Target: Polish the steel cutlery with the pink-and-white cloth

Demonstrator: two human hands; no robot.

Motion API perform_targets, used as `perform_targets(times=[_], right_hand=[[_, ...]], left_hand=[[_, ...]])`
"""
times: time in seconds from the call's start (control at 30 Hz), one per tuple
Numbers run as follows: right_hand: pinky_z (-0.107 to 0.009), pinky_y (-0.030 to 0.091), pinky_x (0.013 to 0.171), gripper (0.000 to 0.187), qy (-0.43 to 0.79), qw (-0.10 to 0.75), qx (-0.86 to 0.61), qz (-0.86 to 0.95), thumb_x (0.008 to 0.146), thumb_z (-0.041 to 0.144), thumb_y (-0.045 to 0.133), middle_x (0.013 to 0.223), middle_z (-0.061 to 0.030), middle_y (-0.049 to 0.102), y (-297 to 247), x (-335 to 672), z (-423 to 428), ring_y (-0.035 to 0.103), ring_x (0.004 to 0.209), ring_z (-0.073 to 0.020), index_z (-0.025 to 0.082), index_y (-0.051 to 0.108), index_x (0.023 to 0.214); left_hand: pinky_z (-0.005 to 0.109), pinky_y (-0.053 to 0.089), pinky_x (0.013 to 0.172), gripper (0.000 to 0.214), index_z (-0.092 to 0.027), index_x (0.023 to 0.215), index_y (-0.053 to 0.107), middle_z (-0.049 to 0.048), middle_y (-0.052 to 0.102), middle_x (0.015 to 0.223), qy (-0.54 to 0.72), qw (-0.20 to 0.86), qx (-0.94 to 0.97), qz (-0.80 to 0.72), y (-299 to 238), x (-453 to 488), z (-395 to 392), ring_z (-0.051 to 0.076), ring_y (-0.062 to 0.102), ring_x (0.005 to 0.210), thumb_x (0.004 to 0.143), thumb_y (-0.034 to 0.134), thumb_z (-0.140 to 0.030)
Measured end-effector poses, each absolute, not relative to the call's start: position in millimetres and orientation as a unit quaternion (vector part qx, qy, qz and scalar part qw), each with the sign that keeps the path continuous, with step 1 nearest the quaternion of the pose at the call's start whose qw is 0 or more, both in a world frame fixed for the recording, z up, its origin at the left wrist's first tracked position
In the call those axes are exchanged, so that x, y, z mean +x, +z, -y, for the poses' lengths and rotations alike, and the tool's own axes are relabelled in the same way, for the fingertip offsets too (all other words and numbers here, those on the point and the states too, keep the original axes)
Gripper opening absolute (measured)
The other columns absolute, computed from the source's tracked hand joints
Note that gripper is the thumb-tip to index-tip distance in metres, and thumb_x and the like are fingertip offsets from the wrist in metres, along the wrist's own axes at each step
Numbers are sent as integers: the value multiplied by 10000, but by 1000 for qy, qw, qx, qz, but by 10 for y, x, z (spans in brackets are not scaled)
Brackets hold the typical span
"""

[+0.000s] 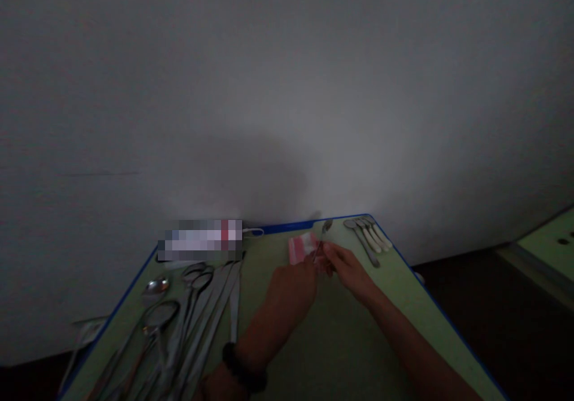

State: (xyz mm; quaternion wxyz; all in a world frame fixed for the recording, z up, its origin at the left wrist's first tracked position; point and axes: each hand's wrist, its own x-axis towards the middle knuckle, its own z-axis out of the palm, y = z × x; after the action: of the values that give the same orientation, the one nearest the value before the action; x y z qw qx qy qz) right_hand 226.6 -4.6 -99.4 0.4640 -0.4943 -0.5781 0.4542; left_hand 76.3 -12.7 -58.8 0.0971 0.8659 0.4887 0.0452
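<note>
We find, toward the far left corner of the table point(350, 341), a pixelated white block point(201, 241) with a red band, a white cord point(256, 231) beside it; along the left edge lie a shiny ladle point(156, 286), a second ladle point(160, 314) and scissors point(197, 278); right of these, long metal utensils point(217, 311) run from the near edge toward the far one.

We note next the left hand point(289, 290), a dark bracelet point(244, 370) on its wrist; it is closed, its fingertips pinching the lower handle of a small spoon point(327, 227); a pink and white cloth point(299, 245) lies just beyond that hand.

We record the governing relation: the spoon's long axis slants from the left fingertips toward the far edge, leaning right, its bowl beyond both hands; the right hand point(347, 266) is nearer the bowl, its fingers bent in beside the handle; we cannot tell whether they grip handle or cloth.

We list last, by the far right corner, a metal spoon point(362, 242) and a row of pale-handled spoons point(375, 238).
</note>
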Motion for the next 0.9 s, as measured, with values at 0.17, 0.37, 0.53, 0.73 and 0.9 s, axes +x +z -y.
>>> perform_targets(times=[0.17,0.37,0.53,0.73,0.9], right_hand=[[-195,302,440,328,469,458,-527,541,837,425,436,541,50,461,-1164,2440,214,403,454,-81,135,589,830],[-212,352,527,315,396,372,-559,626,879,363,347,619,29,494,-1233,2916,330,460,555,-102,157,585,901],[-229,355,542,268,266,324,-631,653,848,360,413,631,16,547,-1326,3241,348,507,560,-125,151,524,972],[-282,406,783,279,87,298,-694,650,867,240,367,980,-103,627,-1316,3433,309,589,883,-185,149,544,1063],[-284,404,838,346,13,252,-727,638,885,218,328,1056,-126,586,-1237,3382,269,567,969,-193,150,508,1173]], left_hand=[[391,497,630,313,-58,1114,515,206,660,906,13,109,886,-450,-713,1059,377,300,652,775,856,388,-181],[379,485,779,324,-155,1128,504,123,603,1083,7,169,918,-359,-813,1076,511,267,587,964,839,461,-296],[360,445,858,295,-159,1113,500,104,567,1083,84,121,922,-357,-1031,1188,246,236,536,1012,850,452,-284],[392,377,926,222,-157,1048,510,104,530,1101,136,70,918,-365,-1278,1498,-278,232,491,1030,866,384,-177],[375,344,973,265,-161,1093,488,92,504,1158,181,57,914,-358,-1434,1690,-338,220,452,1089,849,392,-130]])
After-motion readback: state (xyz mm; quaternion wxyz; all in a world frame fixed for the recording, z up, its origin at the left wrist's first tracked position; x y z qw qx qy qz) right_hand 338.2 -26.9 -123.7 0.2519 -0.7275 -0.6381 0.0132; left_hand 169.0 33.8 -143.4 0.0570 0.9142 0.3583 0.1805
